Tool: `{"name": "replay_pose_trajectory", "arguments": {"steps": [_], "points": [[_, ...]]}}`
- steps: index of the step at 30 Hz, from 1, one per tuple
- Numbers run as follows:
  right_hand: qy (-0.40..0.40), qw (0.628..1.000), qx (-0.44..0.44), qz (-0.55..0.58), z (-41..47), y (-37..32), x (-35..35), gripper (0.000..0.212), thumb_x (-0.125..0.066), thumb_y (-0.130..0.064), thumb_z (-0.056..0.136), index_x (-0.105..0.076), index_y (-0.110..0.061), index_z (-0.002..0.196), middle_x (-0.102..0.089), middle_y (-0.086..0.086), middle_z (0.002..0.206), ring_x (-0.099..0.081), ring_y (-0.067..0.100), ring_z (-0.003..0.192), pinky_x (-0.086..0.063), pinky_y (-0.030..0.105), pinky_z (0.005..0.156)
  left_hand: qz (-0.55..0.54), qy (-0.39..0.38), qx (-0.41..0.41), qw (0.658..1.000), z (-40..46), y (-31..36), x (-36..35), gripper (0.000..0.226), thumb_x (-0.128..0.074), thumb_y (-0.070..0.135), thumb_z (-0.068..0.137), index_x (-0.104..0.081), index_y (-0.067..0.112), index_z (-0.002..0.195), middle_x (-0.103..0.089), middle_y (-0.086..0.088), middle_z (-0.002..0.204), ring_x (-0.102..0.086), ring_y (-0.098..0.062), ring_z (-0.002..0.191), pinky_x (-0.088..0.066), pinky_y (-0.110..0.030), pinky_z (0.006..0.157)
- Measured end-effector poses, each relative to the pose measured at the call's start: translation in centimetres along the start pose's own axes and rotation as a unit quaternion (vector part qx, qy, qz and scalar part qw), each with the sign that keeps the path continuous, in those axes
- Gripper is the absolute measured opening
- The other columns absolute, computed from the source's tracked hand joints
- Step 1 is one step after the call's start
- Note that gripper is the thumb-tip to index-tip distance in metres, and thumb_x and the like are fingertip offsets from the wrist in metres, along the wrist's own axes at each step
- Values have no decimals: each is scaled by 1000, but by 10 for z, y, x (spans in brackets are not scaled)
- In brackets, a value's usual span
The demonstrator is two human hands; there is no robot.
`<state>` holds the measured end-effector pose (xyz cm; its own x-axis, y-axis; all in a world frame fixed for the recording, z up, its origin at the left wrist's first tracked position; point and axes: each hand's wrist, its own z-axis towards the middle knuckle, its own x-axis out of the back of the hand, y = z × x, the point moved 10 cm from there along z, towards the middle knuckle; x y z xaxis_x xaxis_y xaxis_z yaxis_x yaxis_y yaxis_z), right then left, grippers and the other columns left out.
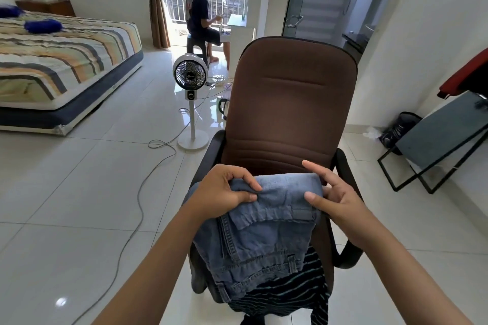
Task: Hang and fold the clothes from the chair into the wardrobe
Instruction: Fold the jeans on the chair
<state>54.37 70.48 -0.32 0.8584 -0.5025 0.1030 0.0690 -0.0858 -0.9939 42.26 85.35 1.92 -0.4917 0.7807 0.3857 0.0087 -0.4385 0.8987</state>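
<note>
A folded pair of blue jeans [266, 229] lies on the seat of a brown office chair [290, 97], on top of a dark striped garment [287, 295] that spills over the seat's front edge. The left hand [224, 195] pinches the far left corner of the denim — thumb on top of the cloth, curled fingers [245, 179] over the fold. The right hand [335, 195] sits at the far right corner: its thumb presses on the top layer and some fingers tuck against the fold's edge, while the forefinger points up and away, clear of the cloth. How far the lower fingers wrap under the denim cannot be told.

The far fold of the jeans lies just in front of the chair's backrest; the waistband end hangs toward the camera, over the striped garment. Black armrests flank the seat on both sides, close to each wrist.

White tiled floor [79, 206] lies open to the left of the chair, crossed by a grey cable [137, 206] that loops to a white standing fan [190, 79] just beyond the left armrest. A bed [66, 60] with a striped cover stands further left. To the right, a dark panel on a black frame [433, 145] leans near the wall — well apart from the chair. A seated person [202, 18] is in the background by the window.
</note>
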Motion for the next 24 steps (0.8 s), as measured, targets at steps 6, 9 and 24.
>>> {"name": "replay_pose_trajectory", "arguments": {"steps": [6,9,24], "points": [[-41,964,-202,-166,-19,12,19,63,-51,-55,84,-25,-55,141,-68,8,108,-73,19,87,-53,32,78,71,-10,-52,996,-2,1,1,30,-79,1,67,-72,30,72,-71,11,80,-67,-9,80,-54,-28,77],[-98,954,-282,-38,-28,28,0,64,-48,-57,84,-17,-58,140,-56,23,126,-70,38,92,-57,44,74,81,-17,-70,994,-2,1,-2,25,-78,-2,65,-74,22,71,-69,11,79,-66,-9,78,-54,-26,73],[25,872,-388,298,-14,135,-52,62,-64,-6,66,-58,-28,123,-67,8,104,-62,23,68,-57,32,53,42,-97,-41,994,-14,-27,-25,26,-75,-1,65,-74,25,67,-67,8,82,-65,-12,79,-54,-30,72]]}}
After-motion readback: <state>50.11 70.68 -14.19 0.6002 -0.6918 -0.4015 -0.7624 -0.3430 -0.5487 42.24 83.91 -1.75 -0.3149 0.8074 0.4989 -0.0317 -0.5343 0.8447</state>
